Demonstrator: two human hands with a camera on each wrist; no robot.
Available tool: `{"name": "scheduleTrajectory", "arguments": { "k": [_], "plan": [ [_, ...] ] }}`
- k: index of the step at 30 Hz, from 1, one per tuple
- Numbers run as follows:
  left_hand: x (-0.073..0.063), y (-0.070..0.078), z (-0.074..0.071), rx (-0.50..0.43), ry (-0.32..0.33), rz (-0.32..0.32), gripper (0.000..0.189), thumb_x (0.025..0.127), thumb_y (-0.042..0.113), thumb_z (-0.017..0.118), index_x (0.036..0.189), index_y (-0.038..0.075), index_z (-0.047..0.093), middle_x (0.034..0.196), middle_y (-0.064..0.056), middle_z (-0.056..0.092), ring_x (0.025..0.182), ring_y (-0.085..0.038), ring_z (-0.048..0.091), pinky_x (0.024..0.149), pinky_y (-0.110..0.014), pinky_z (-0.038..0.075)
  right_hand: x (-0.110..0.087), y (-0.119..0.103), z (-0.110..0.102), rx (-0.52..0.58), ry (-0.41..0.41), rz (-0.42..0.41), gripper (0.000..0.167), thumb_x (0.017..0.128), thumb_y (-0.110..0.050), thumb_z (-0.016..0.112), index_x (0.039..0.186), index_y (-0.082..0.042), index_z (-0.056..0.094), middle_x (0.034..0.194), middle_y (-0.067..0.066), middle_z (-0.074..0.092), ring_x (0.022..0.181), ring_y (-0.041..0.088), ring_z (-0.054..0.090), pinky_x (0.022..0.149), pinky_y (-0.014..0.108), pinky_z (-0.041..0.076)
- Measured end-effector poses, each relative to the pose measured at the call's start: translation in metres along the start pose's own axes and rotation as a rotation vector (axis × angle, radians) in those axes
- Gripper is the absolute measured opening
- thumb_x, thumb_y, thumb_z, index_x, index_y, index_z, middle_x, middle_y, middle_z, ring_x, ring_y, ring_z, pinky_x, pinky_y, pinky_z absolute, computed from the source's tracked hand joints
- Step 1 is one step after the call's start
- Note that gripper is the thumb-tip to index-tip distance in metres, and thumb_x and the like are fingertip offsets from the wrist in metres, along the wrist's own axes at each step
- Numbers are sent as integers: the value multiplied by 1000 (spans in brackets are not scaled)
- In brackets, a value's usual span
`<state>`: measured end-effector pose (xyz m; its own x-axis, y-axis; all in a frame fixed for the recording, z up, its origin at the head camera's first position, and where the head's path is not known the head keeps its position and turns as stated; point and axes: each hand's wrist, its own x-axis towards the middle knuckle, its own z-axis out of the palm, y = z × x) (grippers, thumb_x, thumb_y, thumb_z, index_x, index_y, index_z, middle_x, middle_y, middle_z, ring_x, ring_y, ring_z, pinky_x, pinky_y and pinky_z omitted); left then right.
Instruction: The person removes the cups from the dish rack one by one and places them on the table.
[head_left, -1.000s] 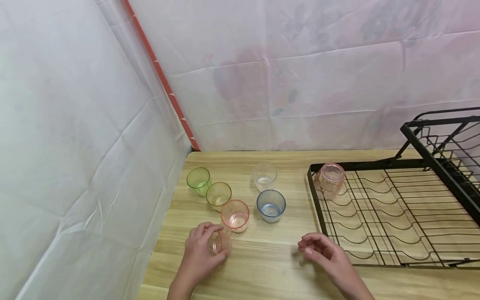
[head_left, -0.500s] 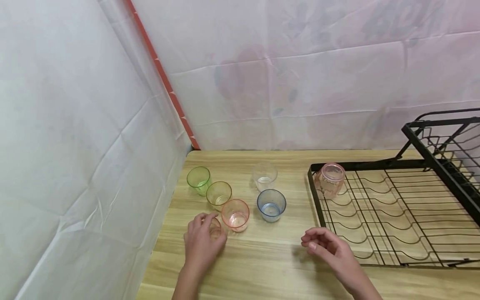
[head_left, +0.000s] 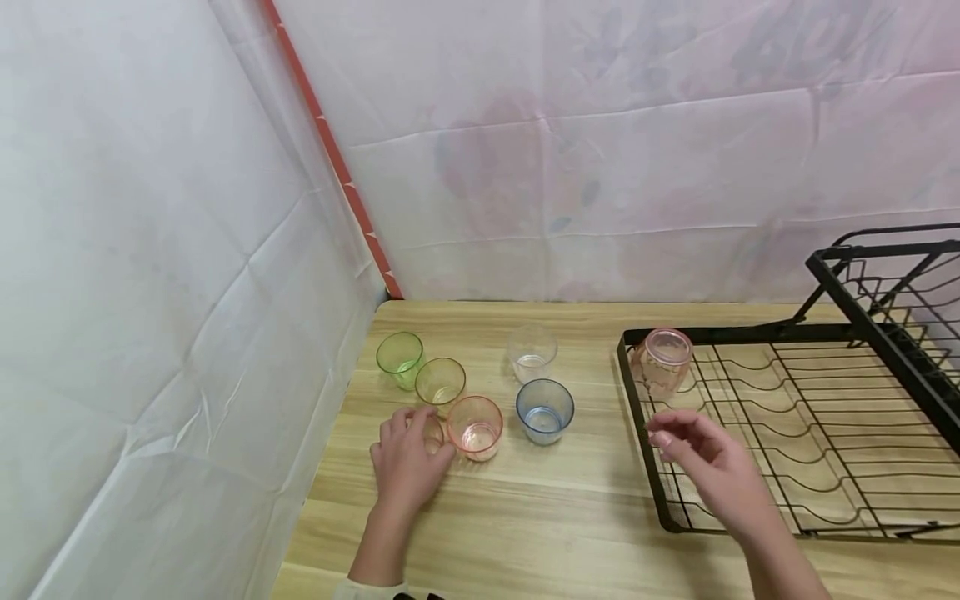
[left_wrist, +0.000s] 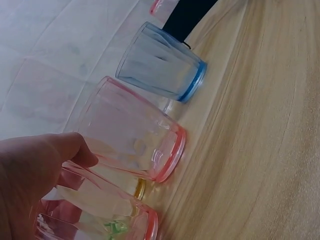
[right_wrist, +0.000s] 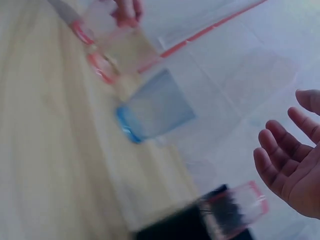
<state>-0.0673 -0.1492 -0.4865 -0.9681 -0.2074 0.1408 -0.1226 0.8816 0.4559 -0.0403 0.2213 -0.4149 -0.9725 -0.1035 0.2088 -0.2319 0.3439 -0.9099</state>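
Note:
My left hand [head_left: 411, 462] grips a clear pinkish cup [left_wrist: 100, 215] by its sides, fingers and thumb around it; the hand hides much of the cup in the head view. The cup stands upright on the table beside a second pink cup [head_left: 475, 429]. Behind these are a yellow cup [head_left: 440, 385] and a green cup [head_left: 400, 358]. A blue cup [head_left: 544, 411] and a colourless cup [head_left: 532, 354] stand to the right. My right hand [head_left: 716, 467] holds nothing, its fingers loosely bent, over the left side of the black dish rack [head_left: 750, 333].
An upside-down pink cup [head_left: 663, 362] occupies the rack's back left corner. The rack's raised upper tier [head_left: 885, 333] rises at the right. White sheeting [head_left: 637, 167] closes off the back and left of the wooden table [head_left: 525, 533].
My left hand has slid the pinkish cup forward, close to the other pink and yellow cups. My right hand has moved right and forward, from beside the rack to over its left edge.

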Motion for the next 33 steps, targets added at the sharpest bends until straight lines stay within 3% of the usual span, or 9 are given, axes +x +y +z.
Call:
{"name": "scheduleTrajectory", "arguments": {
  "k": [8,12,14,16,18,20,25,33],
  "plan": [
    [2,-1,0,-6,0,10,52,69,38,71,120,32,63,126,-3,54,116,-29,47,81,-47,37,38,-15,-36,-184,36,-57,24,97,-6,59,121,-2,60,106,-4,65,91,1,60,75,13,52],
    [4,-2,0,-18,-4,16,52,69,37,70,120,32,63,126,-3,53,118,-29,46,81,-46,36,62,-6,-49,-329,-8,-49,30,97,-18,62,124,-4,59,112,8,62,96,2,56,75,9,47],
    [4,-2,0,-22,-8,11,52,69,36,70,121,33,62,127,-2,53,119,-29,46,82,-46,36,73,0,-54,-402,-38,-19,36,98,-25,61,127,-4,58,119,17,59,104,14,56,79,18,50],
    [5,-2,-1,-25,-16,9,53,70,37,70,122,33,62,130,-2,53,121,-28,45,82,-46,37,82,8,-58,-461,-67,15,44,98,-31,59,131,-1,54,127,26,51,111,31,52,83,37,52],
    [5,-2,0,-29,-22,10,53,70,37,70,123,33,62,135,-3,52,124,-28,44,84,-48,37,89,15,-59,-516,-87,43,52,99,-36,57,136,0,50,134,33,42,116,48,45,85,58,47],
    [6,-2,0,-30,-26,14,54,71,36,69,124,32,62,140,-3,50,127,-28,43,86,-49,38,95,22,-59,-552,-93,47,57,98,-37,58,140,1,46,138,37,34,120,57,38,84,72,37],
    [9,-3,2,-30,-30,34,55,72,36,69,126,32,61,144,0,49,129,-27,43,88,-49,37,103,33,-53,-617,-102,2,63,95,-30,64,145,-1,40,144,39,29,125,63,31,86,77,32],
    [16,1,5,-40,-31,44,54,73,36,69,126,32,61,142,-1,50,127,-26,43,88,-48,36,113,38,-41,-696,-213,4,63,92,-21,65,146,-4,39,149,38,25,127,67,25,89,78,32]
  ]
}}
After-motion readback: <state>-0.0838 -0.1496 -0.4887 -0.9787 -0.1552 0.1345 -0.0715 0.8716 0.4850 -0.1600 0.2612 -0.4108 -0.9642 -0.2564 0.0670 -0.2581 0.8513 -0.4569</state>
